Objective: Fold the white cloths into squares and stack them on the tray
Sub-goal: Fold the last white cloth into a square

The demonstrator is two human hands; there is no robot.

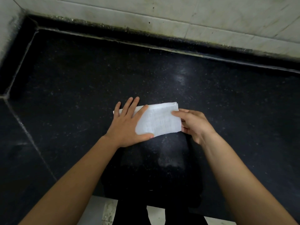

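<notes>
A white cloth (pixel 159 120), folded into a thick rectangle, lies on the black stone counter (pixel 81 86) in the middle of the view. My left hand (pixel 128 125) rests flat on the cloth's left part, fingers spread, thumb along its near edge. My right hand (pixel 193 123) pinches the cloth's right edge, with the forefinger on top and the other fingers curled under the edge. No tray is in view.
A raised black rim (pixel 146 41) runs along the back of the counter below a stained white tiled wall (pixel 211 17). A seam in the stone (pixel 29 135) crosses the left side. The counter's near edge and pale floor (pixel 95 211) show at the bottom.
</notes>
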